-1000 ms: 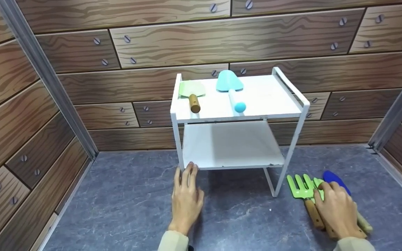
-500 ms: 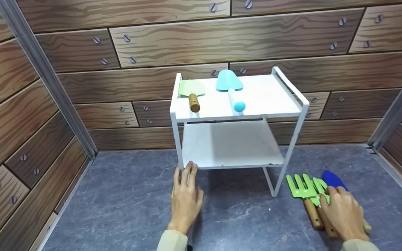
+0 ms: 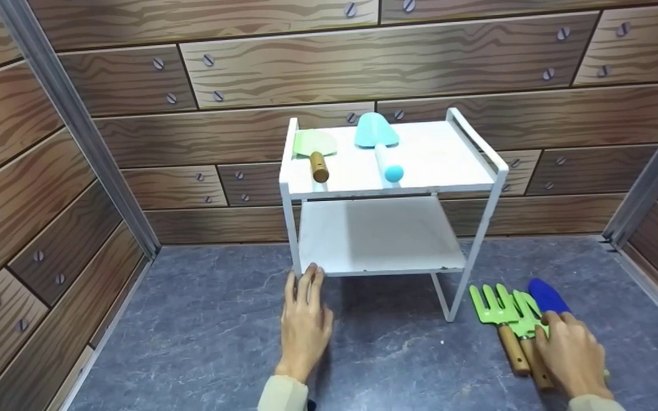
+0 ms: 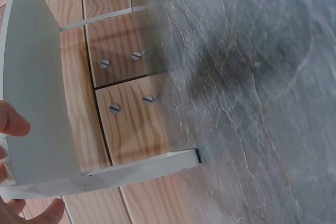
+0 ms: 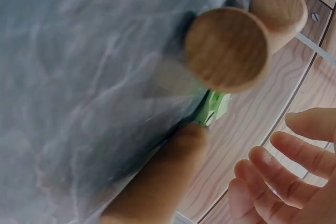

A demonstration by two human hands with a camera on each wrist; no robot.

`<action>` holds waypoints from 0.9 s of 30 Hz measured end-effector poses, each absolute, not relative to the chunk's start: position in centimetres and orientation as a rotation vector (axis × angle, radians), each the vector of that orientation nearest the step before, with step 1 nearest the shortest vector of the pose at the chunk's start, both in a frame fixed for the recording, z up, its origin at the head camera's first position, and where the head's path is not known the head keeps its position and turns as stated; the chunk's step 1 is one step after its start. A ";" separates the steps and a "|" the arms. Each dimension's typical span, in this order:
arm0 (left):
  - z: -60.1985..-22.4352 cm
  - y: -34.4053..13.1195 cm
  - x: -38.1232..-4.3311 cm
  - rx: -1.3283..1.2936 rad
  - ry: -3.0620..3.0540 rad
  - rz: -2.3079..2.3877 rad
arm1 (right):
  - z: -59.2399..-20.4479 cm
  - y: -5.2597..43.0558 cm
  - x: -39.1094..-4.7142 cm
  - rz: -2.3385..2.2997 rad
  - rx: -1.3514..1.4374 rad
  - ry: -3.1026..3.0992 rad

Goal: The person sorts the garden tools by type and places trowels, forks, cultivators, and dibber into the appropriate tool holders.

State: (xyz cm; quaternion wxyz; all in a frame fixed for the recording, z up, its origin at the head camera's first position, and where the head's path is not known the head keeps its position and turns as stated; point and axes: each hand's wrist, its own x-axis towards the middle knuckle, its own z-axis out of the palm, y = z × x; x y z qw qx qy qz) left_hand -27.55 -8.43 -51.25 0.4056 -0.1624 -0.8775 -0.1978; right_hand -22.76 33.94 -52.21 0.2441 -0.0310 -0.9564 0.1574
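Note:
My left hand (image 3: pixel 306 328) touches the front left corner of a small white two-tier rack (image 3: pixel 380 234), fingers extended at its leg and lower shelf. In the left wrist view its fingertips (image 4: pixel 50 212) lie beside the white leg. My right hand (image 3: pixel 572 351) is over the handle of a blue-bladed trowel (image 3: pixel 547 297), hiding most of it. Left of that lie a green tool with a split blade (image 3: pixel 526 319) and a green garden fork (image 3: pixel 494 308), both wooden-handled. In the right wrist view, loosely bent fingers (image 5: pixel 289 179) stand apart from the wooden handles (image 5: pixel 157 182).
On the rack's top shelf lie a pale green flat-bladed tool (image 3: pixel 315 144) with a wooden handle and a light blue scoop-like trowel (image 3: pixel 376 132). Wood-patterned walls (image 3: pixel 306 74) enclose the back and sides. The floor (image 3: pixel 209 337) is grey and marbled.
My right hand has shifted right and slightly down, from over the green split-bladed tool to over the blue trowel's handle, uncovering more green tool. The left hand has stayed at the rack.

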 end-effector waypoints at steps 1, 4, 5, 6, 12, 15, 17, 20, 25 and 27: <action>-51.3 -8.4 -27.5 -0.409 -2.212 -0.499 | -52.3 34.0 -22.7 0.427 -0.086 -2.611; -51.3 -8.4 -27.5 -0.409 -2.213 -0.498 | -52.5 34.4 -22.6 0.425 -0.094 -2.613; -51.3 -8.4 -27.5 -0.409 -2.214 -0.497 | -52.5 34.5 -22.5 0.424 -0.101 -2.617; -51.3 -8.4 -27.5 -0.409 -2.215 -0.495 | -52.6 34.6 -22.4 0.424 -0.110 -2.622; -51.2 -8.5 -27.5 -0.406 -2.213 -0.494 | -52.4 35.2 -22.6 0.433 -0.165 -2.670; -51.2 -8.5 -27.5 -0.406 -2.211 -0.504 | -52.5 35.6 -22.7 0.439 -0.183 -2.684; -51.2 -8.5 -27.5 -0.405 -2.212 -0.510 | -52.6 35.9 -22.6 0.448 -0.185 -2.675; -51.2 -8.5 -27.5 -0.403 -2.215 -0.513 | -52.8 36.4 -22.4 0.459 -0.189 -2.663; -51.2 -8.5 -27.5 -0.401 -2.218 -0.513 | -52.9 37.1 -22.4 0.448 -0.225 -2.703; -51.2 -8.4 -27.5 -0.402 -2.216 -0.514 | -52.8 37.4 -22.4 0.445 -0.258 -2.742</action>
